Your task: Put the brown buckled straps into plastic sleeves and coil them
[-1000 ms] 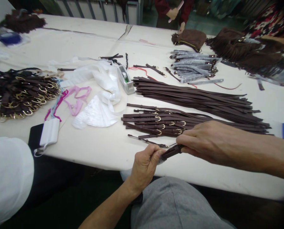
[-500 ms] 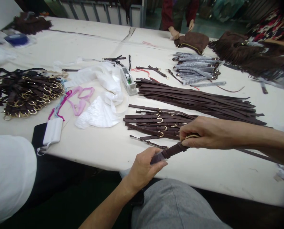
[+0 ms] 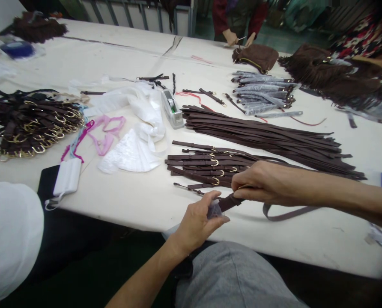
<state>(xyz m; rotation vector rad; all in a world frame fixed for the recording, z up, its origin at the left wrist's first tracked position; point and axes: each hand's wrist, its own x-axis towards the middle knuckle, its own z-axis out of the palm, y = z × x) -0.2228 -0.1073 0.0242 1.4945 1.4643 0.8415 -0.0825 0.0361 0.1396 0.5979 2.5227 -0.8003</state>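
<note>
At the near edge of the surface [image 3: 129,205], the right hand [image 3: 257,183] clamps a brown strap [image 3: 228,202]; the left hand [image 3: 195,220] curls around the plastic sleeve [image 3: 214,210] at its lower end.

We read no text, label, brand, number or sign on any item in view. Taking the tape dispenser [image 3: 172,113] as landmark, we find no legible lettering on it, on the white device [image 3: 67,175] to its left and nearer us, or on the plastic-wrapped straps [image 3: 263,92] to its right. The pinkish mark [image 3: 201,59] on the tabletop beyond the dispenser is too faint for us to tell whether it is writing.
</note>
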